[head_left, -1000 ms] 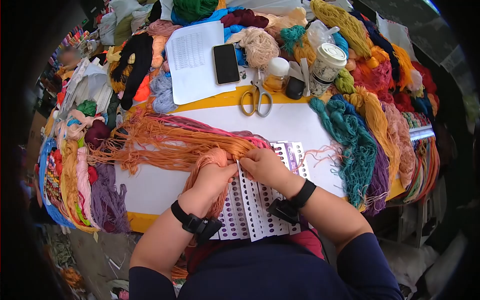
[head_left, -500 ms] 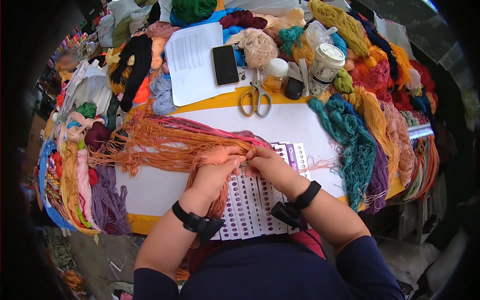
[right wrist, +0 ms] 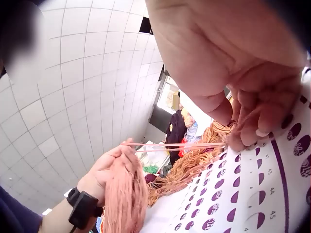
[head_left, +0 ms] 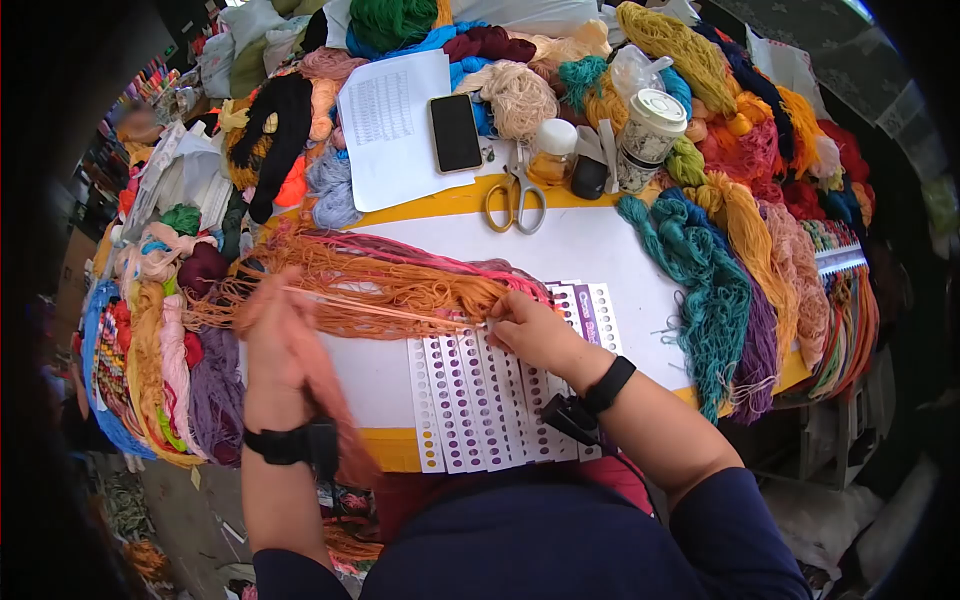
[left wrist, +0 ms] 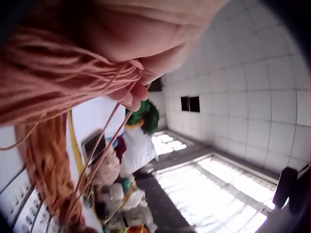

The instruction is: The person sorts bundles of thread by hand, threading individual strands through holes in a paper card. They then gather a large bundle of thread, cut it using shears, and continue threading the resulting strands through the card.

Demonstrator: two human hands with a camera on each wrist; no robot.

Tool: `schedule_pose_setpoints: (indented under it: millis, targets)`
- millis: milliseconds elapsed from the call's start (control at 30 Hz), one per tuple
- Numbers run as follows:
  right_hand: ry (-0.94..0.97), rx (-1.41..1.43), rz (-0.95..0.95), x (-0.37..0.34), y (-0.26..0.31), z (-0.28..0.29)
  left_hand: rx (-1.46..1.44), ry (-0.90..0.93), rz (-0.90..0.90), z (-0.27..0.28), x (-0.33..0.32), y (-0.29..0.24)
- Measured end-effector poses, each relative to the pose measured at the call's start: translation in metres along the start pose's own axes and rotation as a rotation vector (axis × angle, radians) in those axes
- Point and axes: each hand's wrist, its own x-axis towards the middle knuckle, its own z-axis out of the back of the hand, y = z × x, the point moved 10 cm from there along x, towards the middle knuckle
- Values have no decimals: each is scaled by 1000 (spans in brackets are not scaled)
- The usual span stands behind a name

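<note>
My left hand (right wrist: 99, 170) grips a salmon-pink thread skein (right wrist: 125, 201), which hangs down past the wrist. From its fingertips a few pink strands (right wrist: 180, 145) run taut across to my right hand (head_left: 540, 332). Thumb and fingers of the right hand pinch the strands' other end at the top of a row of white cards (head_left: 470, 400), which have punched holes and purple dots. Behind the strands, a thick bundle of orange threads (head_left: 390, 295) stretches left from the cards' upper ends. Pink and mauve threads (head_left: 430, 252) lie along its far side.
Scissors (head_left: 515, 203), a phone (head_left: 456, 133), a printed sheet (head_left: 385, 120), a small jar (head_left: 552, 155) and a lidded cup (head_left: 650, 140) sit beyond the white board. Teal skeins (head_left: 690, 270) lie at the right, purple thread (head_left: 216, 385) at the left.
My left hand has swung away to the left with the skein, drawing strands out between the hands. My right hand stays at the cards' top, where the cards are now more exposed.
</note>
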Motion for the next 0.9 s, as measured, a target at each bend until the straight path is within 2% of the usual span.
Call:
schedule_pose_setpoints:
  millis: [33,67,100,133,233,300,367,400,500,567,600,667,800,900]
  targets:
    - [-4,-17,-14,-3,2,0,1,1,-2,0,1,-7]
    - [-5,-17,-11,-1,0,-1,-104,-161,-64,14,1,-22]
    - [-52,-135,63,-1,7,1,-209,-322,-125,30,-4,-32]
    - [-98,-253,135,-2,15,2,-209,-324,-128,27,-12,-33]
    - [-115,-134,168,-30,49,1,58,-218,291,-13,-47,17]
    - [-108,-36,226,-50,71,-9,27,98,397,-64,-78,33]
    - [-87,38,611,-78,123,-21,-31,378,449,-109,-108,38]
    - [-90,36,618,-82,129,-26,-30,382,442,-121,-116,36]
    - [22,149,571,-93,137,-44,-122,417,463,-143,-131,35]
    - [97,397,265,-88,116,-54,-151,452,483,-146,-134,42]
    - [102,396,266,-88,115,-54,-151,448,480,-147,-137,42]
    - [247,565,91,-86,97,-66,-47,450,463,-150,-140,44]
    - [161,469,154,-88,93,-57,-60,419,472,-151,-142,39]
    - [127,570,176,-90,93,-51,-5,428,439,-148,-139,41]
